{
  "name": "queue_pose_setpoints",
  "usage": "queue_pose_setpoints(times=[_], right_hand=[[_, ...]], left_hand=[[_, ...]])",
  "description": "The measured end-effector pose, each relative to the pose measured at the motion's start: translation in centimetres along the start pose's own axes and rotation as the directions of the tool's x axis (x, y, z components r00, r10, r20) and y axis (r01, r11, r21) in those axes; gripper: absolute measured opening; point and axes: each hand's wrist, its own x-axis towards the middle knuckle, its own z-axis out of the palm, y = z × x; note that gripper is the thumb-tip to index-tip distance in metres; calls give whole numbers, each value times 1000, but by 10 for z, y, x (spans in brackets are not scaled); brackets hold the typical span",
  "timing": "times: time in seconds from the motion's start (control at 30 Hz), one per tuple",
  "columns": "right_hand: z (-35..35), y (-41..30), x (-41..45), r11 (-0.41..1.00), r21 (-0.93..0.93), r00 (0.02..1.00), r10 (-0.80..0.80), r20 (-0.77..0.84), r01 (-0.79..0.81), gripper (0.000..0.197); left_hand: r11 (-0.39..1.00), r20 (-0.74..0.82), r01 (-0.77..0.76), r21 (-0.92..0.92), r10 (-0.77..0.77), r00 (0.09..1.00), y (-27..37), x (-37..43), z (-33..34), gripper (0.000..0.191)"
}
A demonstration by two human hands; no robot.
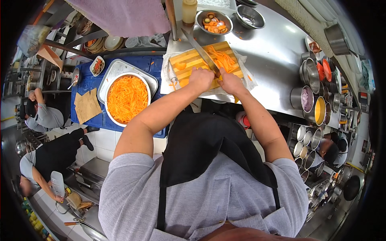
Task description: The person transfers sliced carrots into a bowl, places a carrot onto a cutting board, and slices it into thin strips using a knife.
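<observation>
A striped wooden cutting board lies on a white cloth at the edge of the steel counter. My right hand is closed around the handle of a large kitchen knife, whose blade slants across the board to the upper left. Beside it my left hand rests on the board with curled fingers, close to the blade. Orange carrot shows at its fingertips, but what lies beneath the fingers is mostly hidden. Carrot shreds are heaped right of the blade. A cut carrot piece sits at the board's left.
Left, a bowl of shredded carrot stands on a metal tray. Behind the board are a steel bowl of carrot ends, another steel bowl and a squeeze bottle. Steel pots crowd the right. Other people work nearby.
</observation>
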Motion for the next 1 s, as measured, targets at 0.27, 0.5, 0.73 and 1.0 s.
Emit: queue_pose_setpoints(times=[0.27,0.5,0.73,1.0], right_hand=[[7,3,-4,1000,-17,998,22,-50,-23,40],[7,-1,-7,999,-6,997,46,-55,-47,38],[-12,-10,-22,995,-21,992,98,-83,-100,36],[-10,-23,-23,998,-19,997,54,-56,-56,36]], left_hand=[[982,92,168,-84,-160,983,13,7,1,26],[863,21,250,-438,-268,963,-28,34,3,31],[800,-101,240,-550,-349,931,-51,24,-3,38],[926,-339,-21,-377,-117,934,-67,12,9,36]])
